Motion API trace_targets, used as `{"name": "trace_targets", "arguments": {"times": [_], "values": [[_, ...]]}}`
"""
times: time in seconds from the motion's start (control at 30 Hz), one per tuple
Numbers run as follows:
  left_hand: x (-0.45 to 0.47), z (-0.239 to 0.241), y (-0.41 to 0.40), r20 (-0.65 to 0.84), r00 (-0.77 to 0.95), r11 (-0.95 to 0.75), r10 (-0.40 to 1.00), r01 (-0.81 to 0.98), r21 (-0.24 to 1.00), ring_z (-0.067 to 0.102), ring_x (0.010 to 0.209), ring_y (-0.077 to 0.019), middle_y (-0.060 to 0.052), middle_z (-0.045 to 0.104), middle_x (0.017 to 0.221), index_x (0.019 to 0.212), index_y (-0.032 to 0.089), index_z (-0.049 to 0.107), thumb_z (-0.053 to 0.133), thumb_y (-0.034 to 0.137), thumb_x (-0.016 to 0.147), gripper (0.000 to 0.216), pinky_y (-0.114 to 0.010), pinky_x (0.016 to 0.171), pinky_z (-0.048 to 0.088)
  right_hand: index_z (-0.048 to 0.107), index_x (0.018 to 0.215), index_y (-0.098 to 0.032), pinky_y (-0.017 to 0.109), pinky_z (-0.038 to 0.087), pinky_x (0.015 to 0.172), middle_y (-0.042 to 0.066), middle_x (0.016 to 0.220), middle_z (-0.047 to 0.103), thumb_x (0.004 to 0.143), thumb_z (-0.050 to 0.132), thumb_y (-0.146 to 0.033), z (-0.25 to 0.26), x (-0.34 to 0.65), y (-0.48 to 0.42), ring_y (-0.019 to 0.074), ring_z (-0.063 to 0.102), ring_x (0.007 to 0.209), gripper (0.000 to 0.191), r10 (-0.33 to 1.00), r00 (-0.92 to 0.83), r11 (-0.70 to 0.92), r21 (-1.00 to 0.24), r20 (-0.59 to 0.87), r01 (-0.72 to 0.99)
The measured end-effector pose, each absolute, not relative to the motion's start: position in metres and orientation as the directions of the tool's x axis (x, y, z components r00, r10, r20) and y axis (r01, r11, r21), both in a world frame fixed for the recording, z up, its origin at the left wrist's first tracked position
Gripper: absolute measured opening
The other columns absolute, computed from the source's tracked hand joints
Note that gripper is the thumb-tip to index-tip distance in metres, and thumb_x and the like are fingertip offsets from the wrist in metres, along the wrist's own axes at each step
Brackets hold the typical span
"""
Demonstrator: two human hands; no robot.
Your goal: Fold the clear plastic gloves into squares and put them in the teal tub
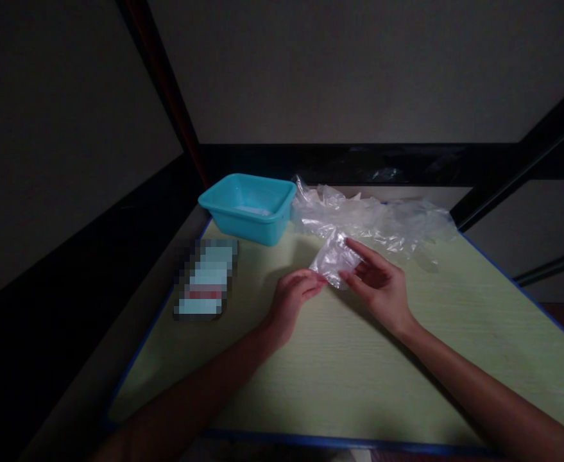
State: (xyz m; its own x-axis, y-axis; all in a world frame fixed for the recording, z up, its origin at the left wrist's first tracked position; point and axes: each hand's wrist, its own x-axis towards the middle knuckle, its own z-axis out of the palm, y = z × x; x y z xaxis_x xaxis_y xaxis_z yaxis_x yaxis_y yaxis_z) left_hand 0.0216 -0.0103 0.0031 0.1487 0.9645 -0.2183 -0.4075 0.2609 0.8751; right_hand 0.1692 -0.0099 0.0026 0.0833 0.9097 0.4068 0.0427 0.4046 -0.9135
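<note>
A small clear plastic bag (pixel 334 258), crinkled and shiny, is held up between my two hands above the table. My left hand (pixel 294 297) pinches its lower left corner between thumb and fingers. On the other side, my right hand (pixel 382 282) curls around the right edge, with thumb and fingertips touching the plastic. Whether anything lies inside the bag I cannot tell. Just behind it spreads a loose heap of clear plastic bags (pixel 382 218).
A turquoise plastic basin (pixel 247 221) stands at the back left of the pale wood-look table (pixel 305 378), which has a blue edge. In front of the basin lies a blurred-out flat rectangular object (pixel 207 279). Dark-trimmed wall panels (pixel 358 70) rise behind the table.
</note>
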Motion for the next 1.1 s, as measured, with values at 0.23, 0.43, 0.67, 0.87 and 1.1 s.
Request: {"name": "trace_targets", "arguments": {"times": [0.23, 0.43, 0.67, 0.87, 1.1], "values": [[-0.014, 0.018, 0.004, 0.533, -0.162, -0.393, 0.831, 0.507, 0.767, 0.054, 0.08, -0.0162, -0.009, 0.051, 0.11, 0.1, 0.017, 0.053, 0.05, 0.01, 0.069, 0.032, -0.027, 0.063, 0.045, 0.063, 0.111, -0.027, 0.025, 0.05, 0.054, 0.004, 0.113, 0.063, 0.068, 0.067, -0.017, 0.009, 0.17, -0.011, 0.0113, 0.056, 0.065, 0.044, 0.913, 0.097, 0.389, -0.917, 0.397, 0.091], [-0.037, 0.031, 0.033, 0.537, 0.081, -0.373, 0.84, 0.805, 0.461, 0.057, 0.094, -0.0225, -0.014, 0.037, 0.137, 0.123, 0.018, 0.04, 0.049, 0.017, 0.079, 0.045, -0.036, 0.077, 0.047, 0.061, 0.114, -0.024, 0.027, 0.048, 0.054, 0.007, 0.111, 0.062, 0.069, 0.065, -0.021, 0.009, 0.168, -0.012, 0.0119, 0.054, 0.063, 0.045, 0.923, 0.064, 0.375, -0.923, 0.381, 0.081], [-0.029, 0.048, 0.058, 0.492, 0.002, -0.177, 0.871, 0.935, 0.308, 0.06, 0.08, -0.0229, -0.009, 0.056, 0.104, 0.097, 0.015, 0.056, 0.059, 0.027, 0.078, 0.023, -0.034, 0.07, 0.047, 0.062, 0.112, -0.021, 0.022, 0.039, 0.046, 0.001, 0.074, 0.061, 0.067, 0.065, -0.02, 0.015, 0.17, -0.012, 0.009, 0.042, 0.052, 0.046, 0.932, 0.055, 0.353, -0.932, 0.358, 0.087], [-0.038, 0.052, 0.054, 0.563, -0.016, -0.2, 0.826, 0.926, 0.32, 0.057, 0.077, -0.0193, -0.006, 0.053, 0.095, 0.085, 0.016, 0.052, 0.059, 0.023, 0.079, 0.011, -0.032, 0.071, 0.046, 0.062, 0.112, -0.019, 0.021, 0.036, 0.044, -0.003, 0.06, 0.052, 0.067, 0.065, -0.02, 0.018, 0.17, -0.014, 0.0085, 0.039, 0.049, 0.045, 0.926, 0.044, 0.373, -0.925, 0.376, 0.07], [-0.059, 0.059, 0.013, 0.647, 0.035, -0.337, 0.761, 0.874, 0.35, 0.055, 0.074, -0.017, -0.002, 0.049, 0.09, 0.08, 0.02, 0.047, 0.062, 0.021, 0.076, 0.016, -0.031, 0.067, 0.047, 0.063, 0.108, -0.023, 0.024, 0.045, 0.05, 0.001, 0.079, 0.063, 0.066, 0.067, -0.02, 0.03, 0.18, -0.011, 0.0098, 0.051, 0.056, 0.042, 0.915, 0.048, 0.398, -0.916, 0.4, 0.051]]}}
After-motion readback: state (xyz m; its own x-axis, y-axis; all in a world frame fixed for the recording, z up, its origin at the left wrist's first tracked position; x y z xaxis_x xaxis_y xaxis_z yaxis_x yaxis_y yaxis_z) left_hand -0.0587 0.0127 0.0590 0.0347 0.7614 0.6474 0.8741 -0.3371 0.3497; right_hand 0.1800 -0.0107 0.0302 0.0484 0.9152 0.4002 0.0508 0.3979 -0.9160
